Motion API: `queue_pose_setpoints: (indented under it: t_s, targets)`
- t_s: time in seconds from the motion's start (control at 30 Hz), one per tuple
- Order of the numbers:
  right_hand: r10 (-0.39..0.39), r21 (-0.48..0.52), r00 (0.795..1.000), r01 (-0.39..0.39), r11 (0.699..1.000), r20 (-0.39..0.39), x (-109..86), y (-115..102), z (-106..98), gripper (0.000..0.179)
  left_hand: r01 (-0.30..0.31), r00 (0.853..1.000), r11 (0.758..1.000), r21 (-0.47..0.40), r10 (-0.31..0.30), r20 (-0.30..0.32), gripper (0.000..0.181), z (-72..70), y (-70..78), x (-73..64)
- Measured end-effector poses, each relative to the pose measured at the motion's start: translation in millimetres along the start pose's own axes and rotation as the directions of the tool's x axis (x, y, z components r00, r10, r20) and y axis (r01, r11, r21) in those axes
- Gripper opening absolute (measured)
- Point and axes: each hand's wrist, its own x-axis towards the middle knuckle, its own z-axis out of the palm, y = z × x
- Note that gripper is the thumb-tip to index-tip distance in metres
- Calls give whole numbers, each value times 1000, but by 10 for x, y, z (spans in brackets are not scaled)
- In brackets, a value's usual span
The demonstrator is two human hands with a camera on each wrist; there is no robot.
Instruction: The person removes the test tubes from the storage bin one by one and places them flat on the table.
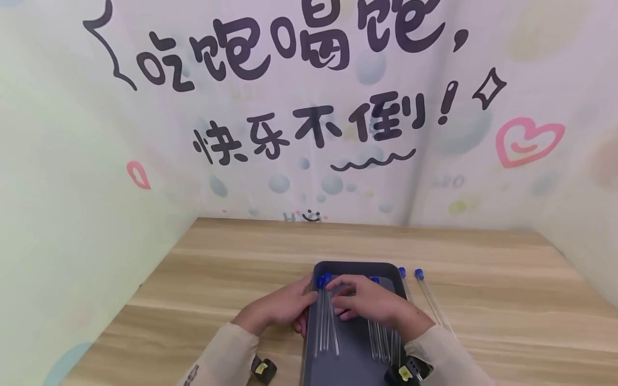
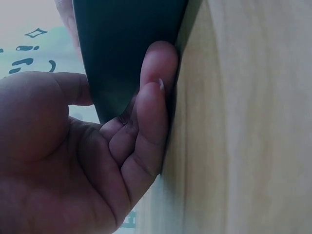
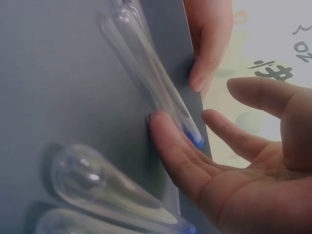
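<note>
A dark grey tray (image 1: 338, 372) lies on the wooden table. My left hand (image 1: 282, 306) holds its left side, thumb at the rim; in the left wrist view the curled fingers (image 2: 152, 117) lie against the outer wall, low by the table. Inside, blue-capped clear test tubes (image 1: 322, 321) lie along the left side, several more tubes (image 1: 379, 343) on the right. My right hand (image 1: 369, 301) is over the tray between the groups, fingers spread and loosely bent. In the right wrist view its fingertips are beside the left tubes (image 3: 151, 73), with nothing gripped.
Outside the tray's right wall, further blue-capped tubes (image 1: 429, 295) lie on the table (image 1: 512, 289), partly hidden by the right forearm. A printed cloth backdrop (image 1: 289, 187) stands behind the table and along both sides.
</note>
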Motion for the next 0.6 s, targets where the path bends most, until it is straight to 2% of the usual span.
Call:
queue_pose_setpoints:
  t_s: [0.23,0.47,0.6]
  targets:
    - [6,9,999,-6,1000,33,-7,-20,-3,39,18,1000,1000,5,-18,-1,43,-7,-2,12]
    - [-1,-60,1000,2,998,13,-1,-29,-4,39,15,1000,1000,26,-15,6,39,-24,-3,11]
    - [-5,-56,1000,5,998,1,9,-16,-19,39,7,1000,1000,18,-7,11,39,-19,0,17]
